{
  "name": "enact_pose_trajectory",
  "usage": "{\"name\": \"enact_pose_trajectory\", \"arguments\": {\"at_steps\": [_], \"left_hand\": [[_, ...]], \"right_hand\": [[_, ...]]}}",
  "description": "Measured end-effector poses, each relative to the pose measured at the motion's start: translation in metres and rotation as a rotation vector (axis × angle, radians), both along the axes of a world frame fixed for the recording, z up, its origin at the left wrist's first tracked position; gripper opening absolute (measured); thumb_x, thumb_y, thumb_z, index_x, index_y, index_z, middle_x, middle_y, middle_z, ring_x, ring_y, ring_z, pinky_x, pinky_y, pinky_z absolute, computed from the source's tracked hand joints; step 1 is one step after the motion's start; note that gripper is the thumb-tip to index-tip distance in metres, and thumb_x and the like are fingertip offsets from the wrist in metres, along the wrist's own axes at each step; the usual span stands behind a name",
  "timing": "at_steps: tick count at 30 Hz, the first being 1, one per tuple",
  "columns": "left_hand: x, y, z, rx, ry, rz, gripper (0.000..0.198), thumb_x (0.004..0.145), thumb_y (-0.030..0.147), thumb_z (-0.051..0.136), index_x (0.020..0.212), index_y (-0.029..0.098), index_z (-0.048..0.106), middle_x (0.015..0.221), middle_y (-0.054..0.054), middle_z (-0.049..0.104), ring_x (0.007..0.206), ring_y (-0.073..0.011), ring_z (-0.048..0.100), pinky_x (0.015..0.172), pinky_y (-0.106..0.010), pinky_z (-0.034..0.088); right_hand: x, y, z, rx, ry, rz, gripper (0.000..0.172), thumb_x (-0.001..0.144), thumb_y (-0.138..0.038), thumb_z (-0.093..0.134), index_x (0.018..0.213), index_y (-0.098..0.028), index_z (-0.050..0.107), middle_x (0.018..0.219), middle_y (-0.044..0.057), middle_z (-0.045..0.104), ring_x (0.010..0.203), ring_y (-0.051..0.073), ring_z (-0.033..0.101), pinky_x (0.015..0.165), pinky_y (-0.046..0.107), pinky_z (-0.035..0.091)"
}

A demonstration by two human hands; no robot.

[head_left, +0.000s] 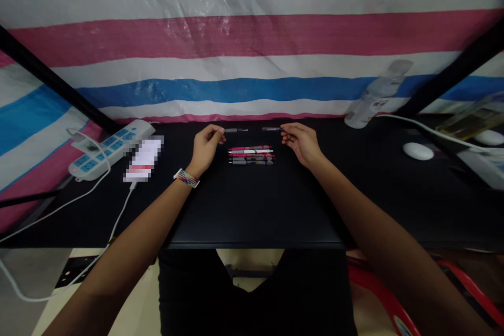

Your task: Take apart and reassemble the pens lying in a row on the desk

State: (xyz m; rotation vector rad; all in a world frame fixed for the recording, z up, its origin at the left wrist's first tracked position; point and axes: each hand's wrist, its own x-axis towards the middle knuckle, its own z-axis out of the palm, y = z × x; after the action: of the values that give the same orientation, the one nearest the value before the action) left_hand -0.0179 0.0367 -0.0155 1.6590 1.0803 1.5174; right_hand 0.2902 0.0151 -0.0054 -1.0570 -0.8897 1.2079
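One grey pen piece (236,130) in the left hand (205,144), thumb and fingertips pinching its left end. Long axis runs left-right, nearly level; narrow tip points right. Facing it, a second thin piece (271,129), pinched by the right hand (301,142) at its right end, free end pointing left. The two lie roughly in line, with a gap between. Both are just beyond the row of pens (250,161), near the far side of the table; whether either touches the surface, cannot tell.

Row: red, white and grey pens, side by side, long axes left-right.

Surface: black tabletop (255,205), meeting a striped blue, white and pink sheet (252,37) behind. Dim light.

Edges: near edge well apart from the row, the person's lap below it. Left flank: power strip (112,152), blurred phone (144,160) and white cable (122,212), all left of the left hand. Right flank: clear bottle (372,97) by the sheet, white oval object (418,151) farther right. Tabletop lies between these flanks and the hands, and from the row to the near edge.
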Motion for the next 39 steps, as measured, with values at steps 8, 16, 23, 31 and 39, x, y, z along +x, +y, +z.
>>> {"name": "enact_pose_trajectory", "arguments": {"at_steps": [8,16,23,31,39], "left_hand": [[0.001,-0.001,0.002,-0.001,0.003,0.002,0.019,0.100,0.035,0.077,0.085,0.022,0.075,0.073,-0.003,0.073,0.069,-0.0147,0.069,0.067,-0.027,0.058],[0.004,-0.007,0.005,-0.047,0.039,-0.121,0.025,0.094,0.044,0.085,0.092,0.021,0.077,0.078,-0.003,0.075,0.071,-0.0159,0.071,0.069,-0.029,0.059],[0.009,-0.016,0.008,-0.052,0.186,-0.123,0.048,0.105,0.051,0.072,0.069,0.020,0.075,0.064,-0.003,0.070,0.063,-0.0142,0.066,0.067,-0.029,0.051],[0.011,-0.018,0.008,-0.088,0.102,-0.168,0.013,0.090,0.029,0.088,0.096,0.021,0.080,0.078,-0.001,0.075,0.067,-0.0139,0.067,0.065,-0.028,0.052],[0.014,-0.021,0.011,-0.065,0.080,-0.199,0.021,0.087,0.034,0.090,0.095,0.022,0.075,0.080,-0.001,0.074,0.066,-0.0141,0.068,0.063,-0.028,0.055]], "right_hand": [[-0.001,0.000,0.000,-0.012,0.011,-0.001,0.006,0.079,-0.022,0.085,0.084,-0.021,0.082,0.076,0.004,0.071,0.072,0.015,0.063,0.073,0.032,0.059],[-0.003,-0.006,0.004,0.015,-0.031,0.089,0.012,0.079,-0.027,0.091,0.086,-0.021,0.085,0.081,0.006,0.075,0.076,0.017,0.065,0.076,0.035,0.061],[-0.017,-0.018,0.006,0.085,-0.126,0.262,0.027,0.075,-0.038,0.099,0.094,-0.023,0.088,0.088,0.006,0.081,0.078,0.019,0.072,0.083,0.041,0.064],[-0.021,-0.018,0.004,0.066,-0.107,0.238,0.024,0.077,-0.038,0.098,0.093,-0.023,0.088,0.085,0.006,0.079,0.077,0.018,0.071,0.082,0.040,0.064],[-0.022,-0.021,0.007,0.065,-0.110,0.246,0.021,0.079,-0.037,0.097,0.092,-0.023,0.087,0.086,0.006,0.079,0.078,0.019,0.071,0.084,0.041,0.064]]}}
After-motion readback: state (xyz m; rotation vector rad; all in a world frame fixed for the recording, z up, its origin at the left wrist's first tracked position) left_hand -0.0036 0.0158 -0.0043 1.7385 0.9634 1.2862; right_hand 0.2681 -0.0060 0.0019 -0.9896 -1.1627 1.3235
